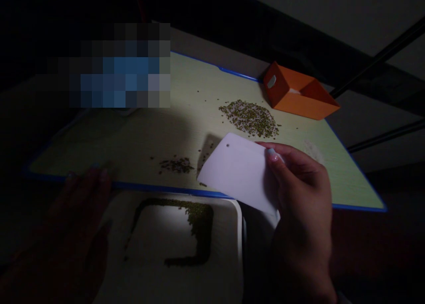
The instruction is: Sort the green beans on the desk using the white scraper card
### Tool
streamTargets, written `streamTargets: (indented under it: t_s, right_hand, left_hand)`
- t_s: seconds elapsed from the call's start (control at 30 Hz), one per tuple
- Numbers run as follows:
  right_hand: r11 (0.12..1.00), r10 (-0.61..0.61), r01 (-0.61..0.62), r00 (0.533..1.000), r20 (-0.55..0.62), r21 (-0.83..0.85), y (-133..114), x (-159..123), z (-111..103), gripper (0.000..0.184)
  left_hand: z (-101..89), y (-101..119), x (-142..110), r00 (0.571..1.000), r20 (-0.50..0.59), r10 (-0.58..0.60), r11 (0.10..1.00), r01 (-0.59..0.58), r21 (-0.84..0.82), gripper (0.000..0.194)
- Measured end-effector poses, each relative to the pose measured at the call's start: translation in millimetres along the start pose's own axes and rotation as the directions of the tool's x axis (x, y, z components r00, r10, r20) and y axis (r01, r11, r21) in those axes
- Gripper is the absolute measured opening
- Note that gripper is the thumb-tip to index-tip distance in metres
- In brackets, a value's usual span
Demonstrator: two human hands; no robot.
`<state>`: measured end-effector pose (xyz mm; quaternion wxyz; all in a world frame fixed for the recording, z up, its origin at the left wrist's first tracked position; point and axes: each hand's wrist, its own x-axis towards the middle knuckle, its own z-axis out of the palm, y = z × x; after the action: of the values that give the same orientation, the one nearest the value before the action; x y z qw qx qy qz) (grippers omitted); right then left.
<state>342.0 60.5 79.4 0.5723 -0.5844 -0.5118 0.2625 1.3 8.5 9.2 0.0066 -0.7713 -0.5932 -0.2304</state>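
Note:
My right hand [299, 193] pinches a flat white card [237, 166] between thumb and fingers. The card has rounded corners and a small dark spot near its upper left one. It is tilted over the front part of a pale yellow-green board [345, 175] with a blue rim. Left of the card lies a small cluster of green beans [175, 165], apparently mung beans. A larger bean pile [250, 118] is spread behind the card. In deep shadow, my left hand [76, 215] has its fingers stretched out at the board's front edge, with nothing visible in them.
Below the board's front edge is a white tray [239, 237], with beans gathered along its sides and right corner. An orange open box [299, 102] stands at the board's back right corner. Pixelation covers the back left, where blue shows. A few stray beans dot the board.

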Motion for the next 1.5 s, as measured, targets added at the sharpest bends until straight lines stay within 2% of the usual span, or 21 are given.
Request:
streamTargets:
  t_s: [0.17, 0.33, 0.57, 0.73, 0.83, 1.07, 1.3, 1.5]
  right_hand:
    - [1.000, 0.012, -0.012, 1.000, 0.003, 0.013, -4, -1, 3, 0.011]
    - [0.999, 0.034, -0.034, 0.999, 0.000, 0.037, -6, -2, 3, 0.012]
    - [0.998, 0.019, -0.023, 0.997, 0.070, 0.056, -7, -7, -1, 0.011]
    - [1.000, -0.018, 0.018, 0.998, -0.067, 0.005, -5, -4, -10, 0.011]
    - [1.000, -0.012, 0.010, 0.994, -0.107, -0.021, -1, -2, -14, 0.010]
    - [0.999, -0.030, 0.027, 0.992, -0.125, -0.026, 6, -1, -7, 0.013]
    - [0.996, -0.085, 0.086, 0.991, -0.101, 0.008, 3, 0, 6, 0.012]
    - [0.998, -0.037, 0.040, 0.997, -0.075, 0.045, -4, -3, 3, 0.011]
  left_hand:
    - [3.4, -1, 1, 0.999, -0.052, 0.000, 1.000, -0.001, -0.017, 0.085]
    - [4.4, 2, 0, 0.998, -0.065, -0.001, 1.000, 0.000, -0.006, 0.083]
    - [12.8, -10, -1, 0.994, -0.108, 0.028, 1.000, -0.029, -0.007, 0.078]
    - [12.7, -14, -2, 0.994, -0.107, 0.020, 1.000, -0.021, -0.003, 0.080]
    - [14.9, -19, -3, 0.991, -0.125, 0.038, 0.999, -0.035, 0.025, 0.078]
    - [20.3, -25, -3, 0.988, -0.145, 0.049, 0.999, -0.047, 0.015, 0.079]
    - [11.1, -11, -1, 0.995, -0.081, -0.053, 0.998, 0.050, -0.031, 0.080]
    - [12.5, -13, -3, 0.993, -0.111, -0.038, 0.999, 0.035, -0.025, 0.078]
